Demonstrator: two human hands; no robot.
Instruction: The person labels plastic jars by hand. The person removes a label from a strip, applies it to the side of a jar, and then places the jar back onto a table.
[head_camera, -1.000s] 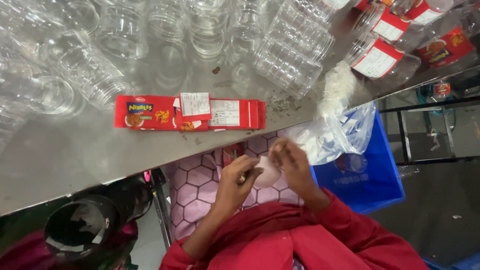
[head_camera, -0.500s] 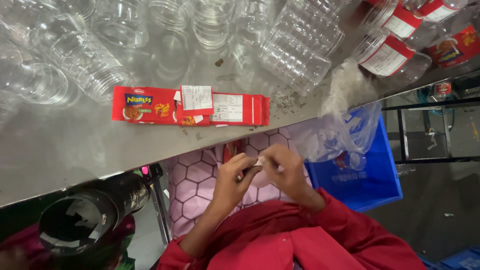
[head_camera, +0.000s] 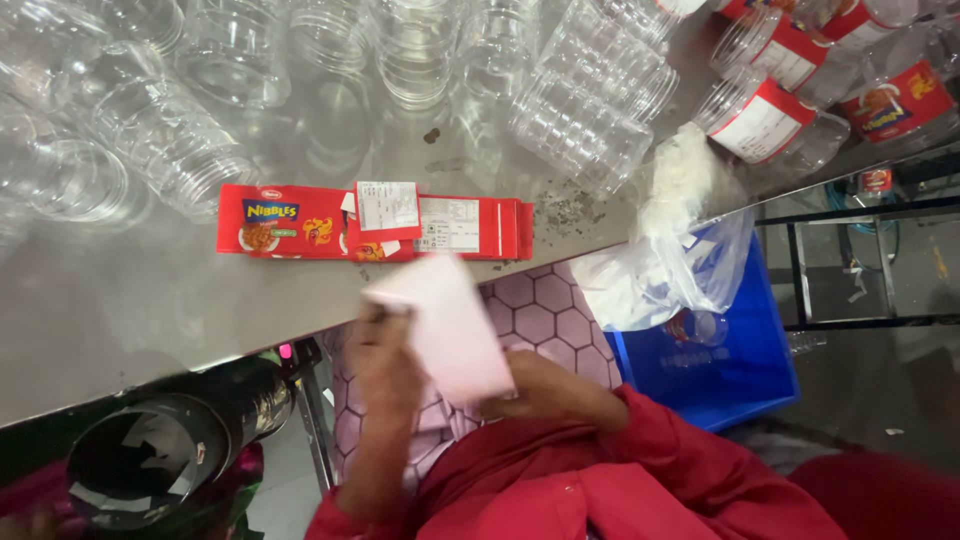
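Upper left of the frame, clear plastic jars are crowded on the steel table. At centre, red label strips are laid flat, within reach. Below them a pale pink sheet is held up: its top corner is pinched by the left hand, its lower edge gripped by the right hand. Lower right, a blue crate is kept.

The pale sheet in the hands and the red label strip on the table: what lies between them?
In the head view, only bare grey table edge separates the pale sheet, held by both hands, from the red label strip.
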